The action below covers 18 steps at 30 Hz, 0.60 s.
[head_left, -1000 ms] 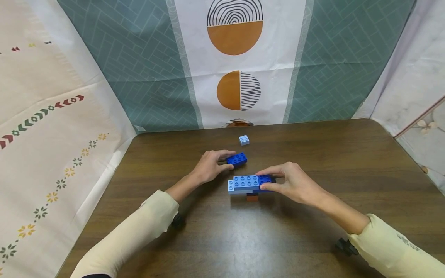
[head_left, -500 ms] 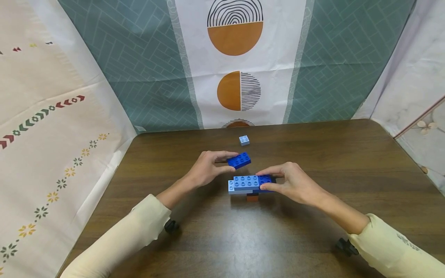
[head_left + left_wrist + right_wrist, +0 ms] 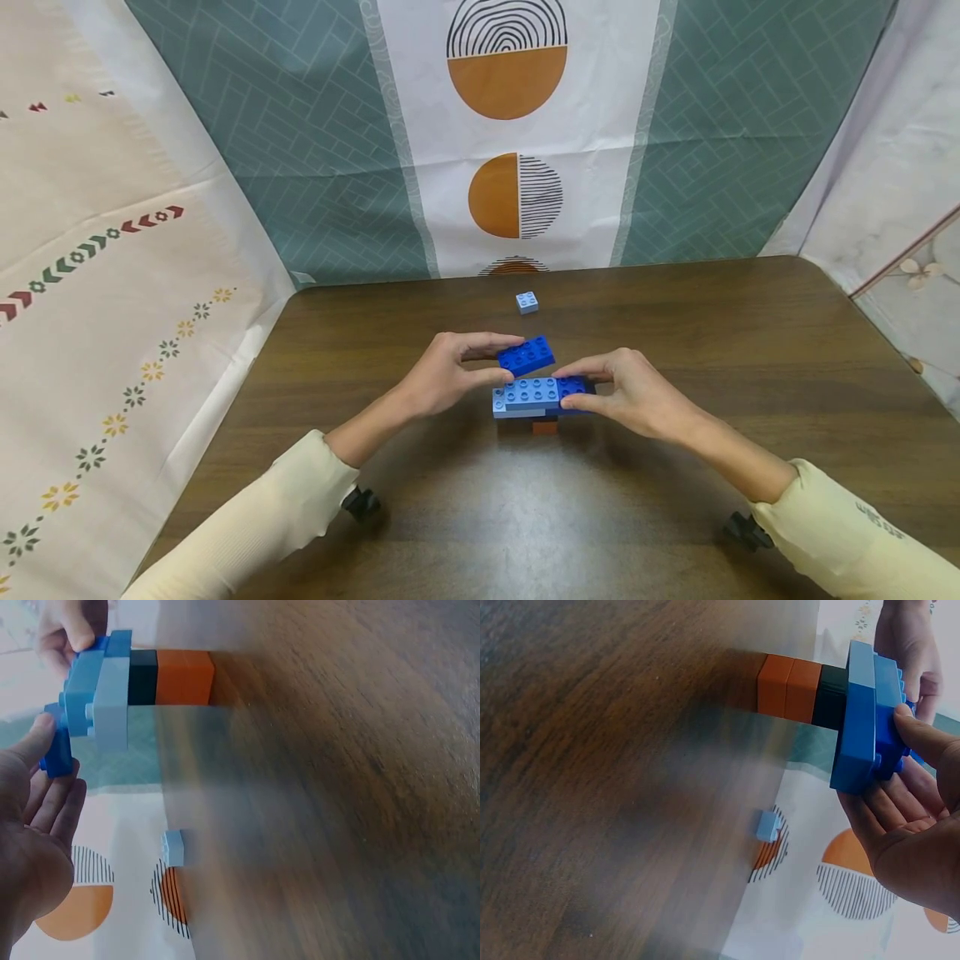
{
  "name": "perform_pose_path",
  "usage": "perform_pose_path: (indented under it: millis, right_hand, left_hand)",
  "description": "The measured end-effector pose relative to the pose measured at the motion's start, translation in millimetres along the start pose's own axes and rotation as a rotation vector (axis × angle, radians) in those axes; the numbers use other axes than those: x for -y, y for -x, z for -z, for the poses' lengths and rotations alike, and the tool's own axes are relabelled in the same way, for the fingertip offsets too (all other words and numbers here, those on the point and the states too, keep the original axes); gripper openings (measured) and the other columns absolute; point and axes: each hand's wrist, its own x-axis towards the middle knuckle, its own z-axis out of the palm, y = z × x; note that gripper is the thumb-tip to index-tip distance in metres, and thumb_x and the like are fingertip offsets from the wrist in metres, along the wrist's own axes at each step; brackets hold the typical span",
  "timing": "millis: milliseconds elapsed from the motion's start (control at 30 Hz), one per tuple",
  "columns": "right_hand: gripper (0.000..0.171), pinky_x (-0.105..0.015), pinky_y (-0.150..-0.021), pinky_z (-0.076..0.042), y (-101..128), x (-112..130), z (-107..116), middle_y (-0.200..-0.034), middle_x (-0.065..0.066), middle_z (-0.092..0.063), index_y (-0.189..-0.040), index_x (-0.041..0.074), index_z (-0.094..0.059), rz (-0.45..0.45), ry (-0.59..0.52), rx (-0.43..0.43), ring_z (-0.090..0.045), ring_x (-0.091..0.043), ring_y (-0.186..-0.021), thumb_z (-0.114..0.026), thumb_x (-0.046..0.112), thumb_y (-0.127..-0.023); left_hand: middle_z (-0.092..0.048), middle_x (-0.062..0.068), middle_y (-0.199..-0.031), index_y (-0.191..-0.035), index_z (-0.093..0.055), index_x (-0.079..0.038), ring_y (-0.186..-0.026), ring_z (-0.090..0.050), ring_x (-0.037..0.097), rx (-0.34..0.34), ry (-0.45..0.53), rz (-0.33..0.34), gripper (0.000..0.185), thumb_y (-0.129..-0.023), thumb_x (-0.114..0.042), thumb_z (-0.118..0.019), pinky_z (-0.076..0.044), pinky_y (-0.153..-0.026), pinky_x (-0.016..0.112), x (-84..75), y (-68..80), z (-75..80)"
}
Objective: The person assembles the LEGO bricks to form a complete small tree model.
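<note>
My left hand pinches a dark blue brick between thumb and fingers and holds it tilted just above the far side of a stacked build. The build has light blue and dark blue bricks on top, a black layer and an orange block beneath, standing on the wooden table. My right hand grips the build's right end. In the left wrist view the dark blue brick sits by my thumb, close to the build. The right wrist view shows my right fingers around the build.
A small light blue brick lies alone near the table's far edge, also visible as the small brick and the small brick in the wrist views. Patterned cloth walls enclose the table at the back and on both sides.
My left hand lifted the dark blue brick off the table and carried it right and nearer, up to the build's top. My right hand and the build stayed still.
</note>
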Motion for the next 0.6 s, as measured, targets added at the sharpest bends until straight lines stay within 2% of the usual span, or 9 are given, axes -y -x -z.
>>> perform_pose_path:
  millis: [167, 333, 600]
  right_hand:
    - [0.036, -0.048, -0.092, -0.053, -1, 1, 0, -0.116, -0.005, -0.072, -0.118, 0.014, -0.074, -0.002, -0.002, 0.005, -0.068, -0.022, -0.105, -0.081, 0.023, -0.084]
    - [0.039, -0.05, -0.093, -0.052, 0, 0, 0, -0.118, -0.01, -0.07, -0.119, 0.007, -0.073, -0.009, 0.006, 0.004, -0.068, -0.027, -0.108, -0.08, 0.023, -0.084]
    - [0.042, -0.049, -0.094, -0.051, 1, 0, 0, -0.116, -0.01, -0.071, -0.121, 0.003, -0.07, -0.026, -0.023, 0.009, -0.068, -0.027, -0.108, -0.079, 0.023, -0.085]
  left_hand:
    - [-0.064, -0.002, -0.13, -0.134, -0.063, -0.017, -0.116, -0.063, 0.013, 0.006, 0.009, -0.017, 0.046, -0.09, -0.023, -0.074, -0.049, -0.101, 0.036, -3.8, 0.7, -0.5]
    - [-0.064, -0.002, -0.131, -0.134, -0.063, -0.016, -0.118, -0.062, 0.012, 0.033, 0.006, -0.05, 0.047, -0.089, -0.021, -0.075, -0.049, -0.1, 0.033, -9.4, 0.8, -4.2]
    - [-0.067, -0.002, -0.127, -0.133, -0.064, -0.014, -0.113, -0.064, 0.01, 0.064, 0.041, -0.075, 0.047, -0.087, -0.018, -0.076, -0.051, -0.097, 0.031, -12.9, 1.1, -14.2]
